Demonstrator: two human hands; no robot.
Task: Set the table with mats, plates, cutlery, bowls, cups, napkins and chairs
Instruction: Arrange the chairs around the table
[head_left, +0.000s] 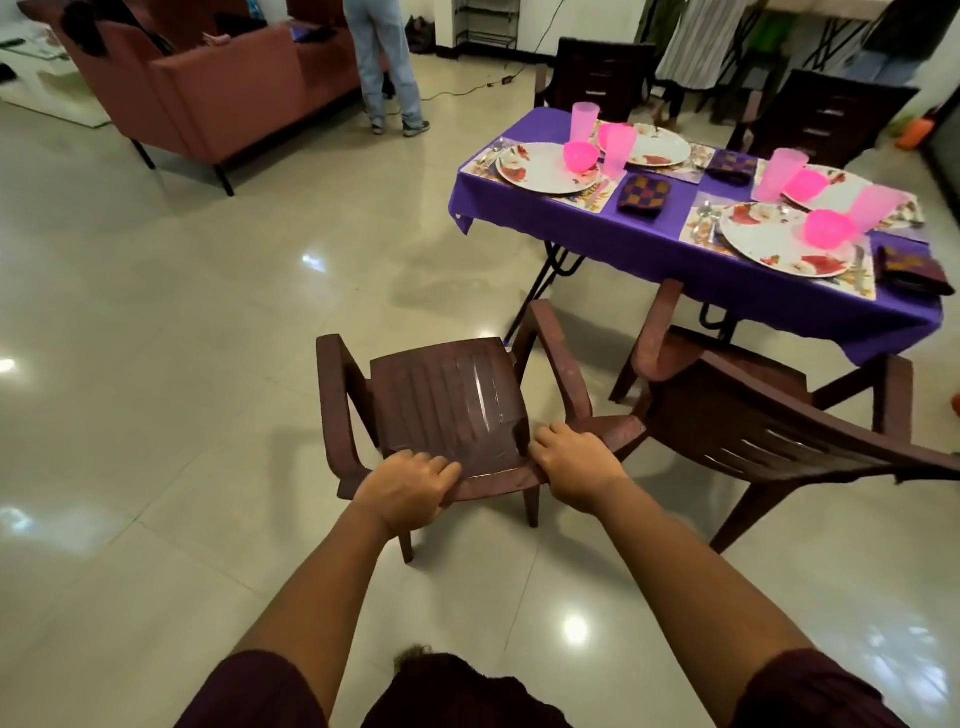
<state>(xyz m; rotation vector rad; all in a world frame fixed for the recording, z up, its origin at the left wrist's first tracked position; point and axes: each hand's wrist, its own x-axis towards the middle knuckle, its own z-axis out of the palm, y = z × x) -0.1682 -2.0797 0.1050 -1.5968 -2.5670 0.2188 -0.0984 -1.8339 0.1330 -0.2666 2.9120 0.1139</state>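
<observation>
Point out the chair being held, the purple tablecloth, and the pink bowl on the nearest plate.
held chair (447, 395): head view, on the middle of its slatted backrest.
purple tablecloth (623, 244): head view, on bare cloth near the front edge.
pink bowl (829, 227): head view, on its outer wall.

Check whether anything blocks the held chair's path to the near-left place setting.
Nothing visible: bare floor lies between the held chair and the table; the second chair stands beside it, to the right.
</observation>
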